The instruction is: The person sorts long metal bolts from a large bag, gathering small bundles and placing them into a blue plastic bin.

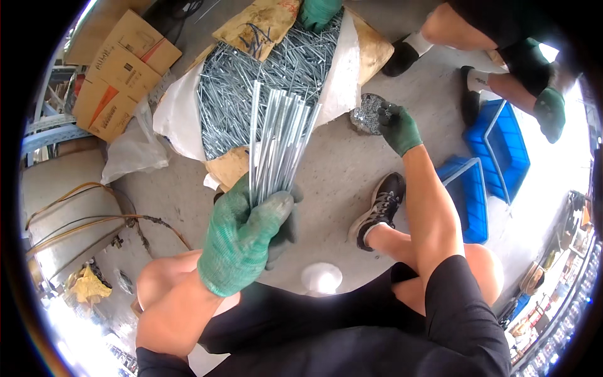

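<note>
My left hand (242, 235), in a green knitted glove with dark fingertips, is closed around an upright bundle of thin silvery metal rods (276, 141). The rods fan out at the top, and one at the left stands taller. Beyond them, a heap of loose metal rods (251, 94) fills an opened sack with white lining (342, 72). My right hand (401, 130), gloved the same way, reaches forward to the right of the sack. Its fingers are curled at the edge of a round grey, glittering lump or dish (366, 114); whatever they pinch is hidden.
A co-worker's green-gloved hand (319, 12) is at the heap's far edge; another gloved hand (550, 114) hangs at the right. Two blue plastic crates (502, 151) lie on the floor at right. Cardboard boxes (122, 78), clear plastic film (135, 144) and cables (88, 220) are at left.
</note>
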{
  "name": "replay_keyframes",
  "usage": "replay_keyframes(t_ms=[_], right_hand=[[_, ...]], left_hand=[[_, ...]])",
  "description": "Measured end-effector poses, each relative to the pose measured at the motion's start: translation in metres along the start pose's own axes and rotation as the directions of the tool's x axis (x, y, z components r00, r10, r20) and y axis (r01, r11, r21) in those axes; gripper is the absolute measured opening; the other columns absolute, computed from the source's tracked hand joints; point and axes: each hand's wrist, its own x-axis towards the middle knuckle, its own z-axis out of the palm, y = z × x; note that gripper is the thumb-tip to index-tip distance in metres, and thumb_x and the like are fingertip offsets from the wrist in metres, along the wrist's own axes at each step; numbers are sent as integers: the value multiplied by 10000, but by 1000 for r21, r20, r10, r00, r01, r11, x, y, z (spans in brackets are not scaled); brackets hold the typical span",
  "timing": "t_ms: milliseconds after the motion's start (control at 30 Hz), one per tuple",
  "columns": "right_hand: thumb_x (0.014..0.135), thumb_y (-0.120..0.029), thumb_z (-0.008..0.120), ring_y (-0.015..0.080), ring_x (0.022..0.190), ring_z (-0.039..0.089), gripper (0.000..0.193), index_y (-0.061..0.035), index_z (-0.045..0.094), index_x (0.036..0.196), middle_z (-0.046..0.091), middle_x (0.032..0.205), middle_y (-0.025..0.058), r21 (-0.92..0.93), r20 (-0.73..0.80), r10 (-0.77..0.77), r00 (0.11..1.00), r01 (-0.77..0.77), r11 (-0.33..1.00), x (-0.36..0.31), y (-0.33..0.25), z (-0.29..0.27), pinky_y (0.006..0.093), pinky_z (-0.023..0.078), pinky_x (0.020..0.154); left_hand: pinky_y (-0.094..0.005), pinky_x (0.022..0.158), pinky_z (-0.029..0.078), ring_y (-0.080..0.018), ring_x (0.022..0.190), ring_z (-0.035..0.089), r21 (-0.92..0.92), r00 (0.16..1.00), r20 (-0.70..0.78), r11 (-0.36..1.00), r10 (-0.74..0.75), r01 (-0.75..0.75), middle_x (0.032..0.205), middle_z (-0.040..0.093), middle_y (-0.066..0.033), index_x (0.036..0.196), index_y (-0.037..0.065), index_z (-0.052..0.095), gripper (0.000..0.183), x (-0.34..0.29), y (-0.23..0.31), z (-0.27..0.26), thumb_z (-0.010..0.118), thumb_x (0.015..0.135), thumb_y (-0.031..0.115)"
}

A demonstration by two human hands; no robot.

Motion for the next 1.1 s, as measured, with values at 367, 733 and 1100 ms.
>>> replay_keyframes(t_ms=[367, 733, 1100], right_hand=[[1037, -160, 576, 117, 823, 614, 262, 15, 622, 1226, 658, 998, 49, -386, 99, -97, 990, 128, 914, -124, -49, 168, 242, 500, 646], [1008, -137, 639, 85, 783, 613, 252, -4, 609, 1220, 643, 985, 34, -346, 263, -35, 964, 128, 930, -258, -9, 327, 193, 481, 616], [977, -187, 683, 81, 686, 592, 247, -25, 650, 1160, 660, 898, 35, -439, 205, 32, 978, 62, 897, -264, -6, 342, 200, 482, 591]], left_hand=[[-205, 453, 388, -50, 524, 480, -21, 974, 112, 981, 196, -195, 806, 625, -32, 1171, -11, 603, 330, -26, 9, 4, 665, 995, 260], [-215, 515, 357, -66, 581, 489, 110, 949, 24, 943, 315, -315, 730, 601, 5, 1126, 22, 646, 278, -56, 0, -23, 640, 984, 262], [-274, 574, 487, -112, 626, 587, 171, 906, 55, 890, 421, -423, 709, 631, -43, 1115, -26, 599, 221, -58, 3, -29, 634, 959, 127]])
